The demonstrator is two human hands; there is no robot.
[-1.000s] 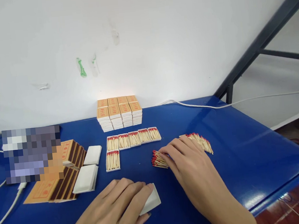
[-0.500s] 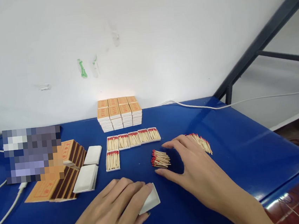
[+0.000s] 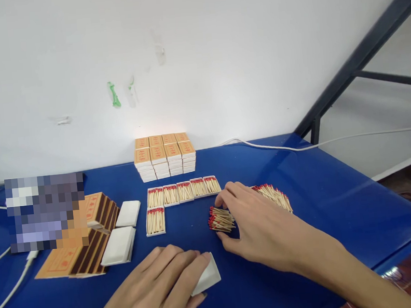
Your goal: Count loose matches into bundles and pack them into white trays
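Observation:
My left hand (image 3: 156, 289) is closed on a small white matchbox tray (image 3: 208, 275) near the front of the blue table. At the middle, my right hand (image 3: 248, 222) curves around a small pile of red-headed matches (image 3: 221, 219); its thumb lies at the near side and its fingers at the far side, spread apart. Whether the fingertips press on the matches is unclear. Beyond that hand lies a larger heap of matches (image 3: 277, 195), partly hidden by it. Several trays filled with matches (image 3: 184, 191) form a row, with another filled tray (image 3: 155, 220) in front.
Closed matchboxes (image 3: 164, 153) are stacked against the wall. To the left are white trays (image 3: 118, 244) and orange matchbox sleeves (image 3: 87, 247) with dark striking strips. A blurred-out object (image 3: 46, 213) with a white cable (image 3: 30, 258) stands at far left. Another cable (image 3: 270, 147) crosses the back.
My right hand has moved slightly left, its thumb and fingers coming in around the small match pile. My left hand stays in place with the white tray.

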